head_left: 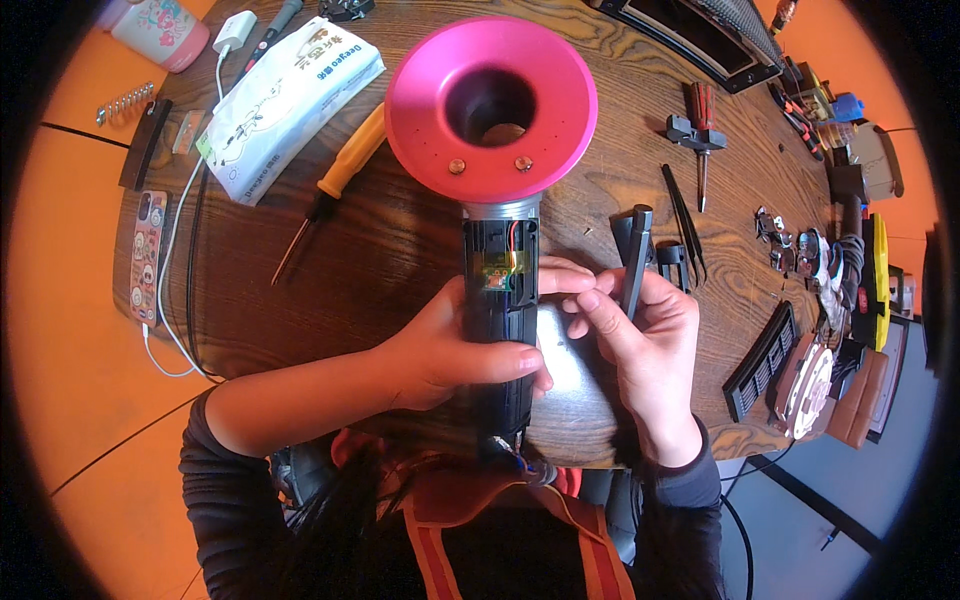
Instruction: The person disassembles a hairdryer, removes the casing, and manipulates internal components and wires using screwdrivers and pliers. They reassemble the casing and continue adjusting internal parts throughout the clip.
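A hair dryer [505, 225] with a round pink head lies upright in view, its handle opened. Inside the black handle a small green circuit board [497, 278] shows, with yellow tape and a red wire. My left hand [455, 345] is wrapped round the handle, thumb across its front, fingers coming out on the right side. Beside it, my right hand [655, 345] is closed, with a dark grey six-sided rod [636, 255] held between its fingers. Its thumb and fingertip meet close to my left fingertips; whether something tiny is pinched there I cannot tell.
A yellow-handled screwdriver [355, 155] and a white tissue pack [290, 110] lie left. Right are black tweezers [685, 222], a red-handled screwdriver [704, 110] and a black slotted part [758, 362]. A phone [148, 255] with a white cable sits at the left edge.
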`<state>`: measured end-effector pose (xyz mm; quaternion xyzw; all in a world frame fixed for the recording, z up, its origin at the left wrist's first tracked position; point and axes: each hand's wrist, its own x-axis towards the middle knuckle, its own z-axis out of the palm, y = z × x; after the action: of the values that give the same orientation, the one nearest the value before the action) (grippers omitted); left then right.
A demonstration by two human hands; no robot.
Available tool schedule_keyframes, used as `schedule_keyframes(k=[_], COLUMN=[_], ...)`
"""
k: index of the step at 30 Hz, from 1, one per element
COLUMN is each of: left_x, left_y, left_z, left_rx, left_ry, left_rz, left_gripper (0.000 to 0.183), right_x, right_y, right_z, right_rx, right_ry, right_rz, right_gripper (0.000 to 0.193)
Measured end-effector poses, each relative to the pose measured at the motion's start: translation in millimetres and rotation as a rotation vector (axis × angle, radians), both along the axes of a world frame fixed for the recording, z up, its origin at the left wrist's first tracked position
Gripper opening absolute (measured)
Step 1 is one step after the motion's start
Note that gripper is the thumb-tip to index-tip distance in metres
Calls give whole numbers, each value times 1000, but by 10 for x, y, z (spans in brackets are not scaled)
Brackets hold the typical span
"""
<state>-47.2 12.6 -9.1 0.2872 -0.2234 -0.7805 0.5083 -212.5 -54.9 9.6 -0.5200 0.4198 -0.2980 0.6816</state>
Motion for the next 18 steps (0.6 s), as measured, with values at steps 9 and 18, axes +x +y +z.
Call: schedule_keyframes(k=[9, 18], left_x=[29, 25], left_y=[0, -38], left_z=[13, 59], left_rx=[72, 131], left_ry=[56, -103], left_rz=[-51, -21], left_gripper=[64, 88], right_x=[-26, -288], right_y=[-30, -243], right_z=[16, 229], right_rx=[-63, -235], right_ry=[-186, 250], right_rz=[-123, -45], right_gripper=[19, 12])
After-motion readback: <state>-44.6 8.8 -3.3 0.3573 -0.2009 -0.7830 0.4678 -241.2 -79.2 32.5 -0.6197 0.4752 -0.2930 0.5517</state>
